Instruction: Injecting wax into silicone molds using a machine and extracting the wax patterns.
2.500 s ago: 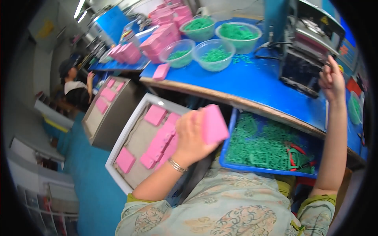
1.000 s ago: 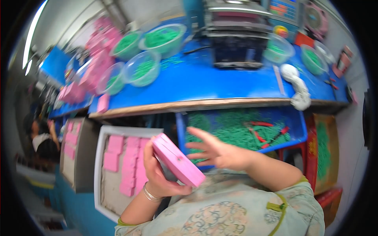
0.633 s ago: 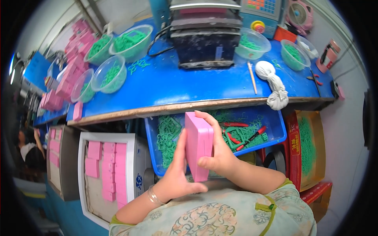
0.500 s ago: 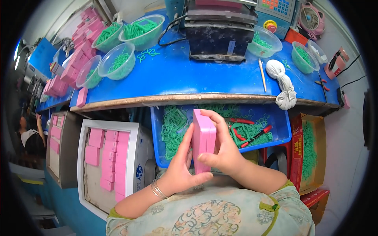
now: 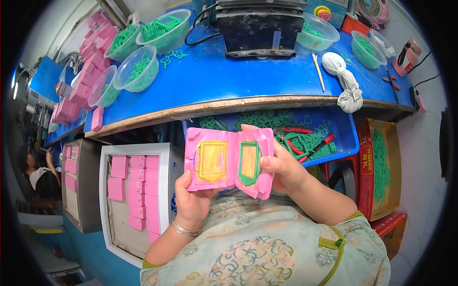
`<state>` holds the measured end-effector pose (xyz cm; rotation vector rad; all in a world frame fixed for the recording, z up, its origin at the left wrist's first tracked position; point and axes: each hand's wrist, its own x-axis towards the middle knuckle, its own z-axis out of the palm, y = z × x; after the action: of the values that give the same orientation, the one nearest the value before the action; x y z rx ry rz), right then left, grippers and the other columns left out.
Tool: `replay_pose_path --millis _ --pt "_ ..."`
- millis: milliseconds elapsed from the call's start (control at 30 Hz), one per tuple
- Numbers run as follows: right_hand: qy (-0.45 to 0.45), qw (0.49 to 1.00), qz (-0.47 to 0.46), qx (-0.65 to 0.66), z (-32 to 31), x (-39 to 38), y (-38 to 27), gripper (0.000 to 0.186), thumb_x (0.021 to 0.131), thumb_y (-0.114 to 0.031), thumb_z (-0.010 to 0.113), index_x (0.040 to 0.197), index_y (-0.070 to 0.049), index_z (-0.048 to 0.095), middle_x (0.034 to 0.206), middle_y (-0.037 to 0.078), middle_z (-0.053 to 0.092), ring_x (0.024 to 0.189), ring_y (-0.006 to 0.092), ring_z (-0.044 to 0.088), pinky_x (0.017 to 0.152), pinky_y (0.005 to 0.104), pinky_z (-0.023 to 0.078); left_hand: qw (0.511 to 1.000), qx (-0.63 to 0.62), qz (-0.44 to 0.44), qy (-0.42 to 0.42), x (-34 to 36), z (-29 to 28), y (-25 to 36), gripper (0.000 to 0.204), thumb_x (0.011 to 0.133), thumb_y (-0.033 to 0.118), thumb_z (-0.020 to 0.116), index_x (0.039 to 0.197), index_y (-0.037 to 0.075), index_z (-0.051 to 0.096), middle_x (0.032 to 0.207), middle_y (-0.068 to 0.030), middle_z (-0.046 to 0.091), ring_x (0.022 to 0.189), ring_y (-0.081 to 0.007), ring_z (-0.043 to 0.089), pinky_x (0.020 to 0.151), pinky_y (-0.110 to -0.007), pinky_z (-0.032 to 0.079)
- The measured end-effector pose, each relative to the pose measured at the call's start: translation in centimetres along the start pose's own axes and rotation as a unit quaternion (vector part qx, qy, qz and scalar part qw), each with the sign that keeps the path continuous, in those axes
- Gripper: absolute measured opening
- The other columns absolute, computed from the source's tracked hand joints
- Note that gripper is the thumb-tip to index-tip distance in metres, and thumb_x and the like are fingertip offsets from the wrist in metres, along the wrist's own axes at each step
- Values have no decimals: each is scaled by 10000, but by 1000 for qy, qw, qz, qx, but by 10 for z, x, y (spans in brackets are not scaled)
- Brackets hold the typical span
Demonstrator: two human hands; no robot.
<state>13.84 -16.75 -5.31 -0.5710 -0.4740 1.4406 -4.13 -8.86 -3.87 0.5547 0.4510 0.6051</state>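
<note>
A pink rubber mould (image 5: 194,136) is held open like a book in front of my body. My left hand (image 5: 193,202) grips its left half, whose rectangular cavity is yellowish. My right hand (image 5: 287,174) grips the right half, where a green frame-shaped piece (image 5: 243,178) surrounds a yellowish middle. Fingers of both hands are partly hidden behind the mould. Just beyond it sits a blue tub (image 5: 352,128) of green pieces with red-handled cutters (image 5: 328,139).
Blue bench (image 5: 257,81) carrying a dark machine (image 5: 257,38), bowls (image 5: 136,76) of green pieces, pink mould stacks (image 5: 88,78), a white cloth bundle (image 5: 349,97). At lower left, a framed tray (image 5: 124,226) holds moulds; at right, a cardboard box (image 5: 393,167). Another person (image 5: 38,171) is at far left.
The pink block, first raised in my left hand, came between both hands and has now been opened into two halves, showing its inside. My right hand came down from the machine.
</note>
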Motion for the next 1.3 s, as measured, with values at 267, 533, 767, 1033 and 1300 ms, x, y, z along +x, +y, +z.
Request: replay_pose_path --millis 267,533,767,1033,1300 --pt "-12 999 10 33 -3 5 14 770 799 -242 645 1383 -28 190 1322 127 360 1219 223 379 1021 382 294 822 490 284 61 1 -5 17 260 825 -18 461 1078 -4 517 1022 -172 580 901 -215 589 803 -296 455" --pt "-6 1000 -7 -2 -6 5 20 733 806 -338 648 1346 -37 254 1299 100 387 1199 203 397 1002 366 322 646 725 238 -28 -1 31 22 223 724 -26 554 942 13 575 918 -176 540 720 -280 590 597 -321 488" --pt "-29 999 -18 -14 -17 5 27 859 747 -370 691 1357 -52 177 1288 124 377 1201 225 393 996 383 333 412 827 381 39 2 38 21 256 674 45 646 929 54 635 1240 -215 409 1010 -280 520 874 -422 384" --pt "-9 992 -85 -92 -10 10 20 975 668 -418 741 1342 -67 130 1274 136 357 1187 233 390 992 378 333 194 889 401 -104 8 24 18 329 617 82 631 936 4 622 825 -43 543 778 -169 495 660 -322 342" --pt "15 989 -74 -129 -14 11 20 933 652 -409 765 1298 -69 184 1202 133 359 1160 223 375 988 369 316 464 826 314 -63 27 19 13 206 683 66 560 881 13 546 812 -93 562 822 -242 495 696 -335 376"
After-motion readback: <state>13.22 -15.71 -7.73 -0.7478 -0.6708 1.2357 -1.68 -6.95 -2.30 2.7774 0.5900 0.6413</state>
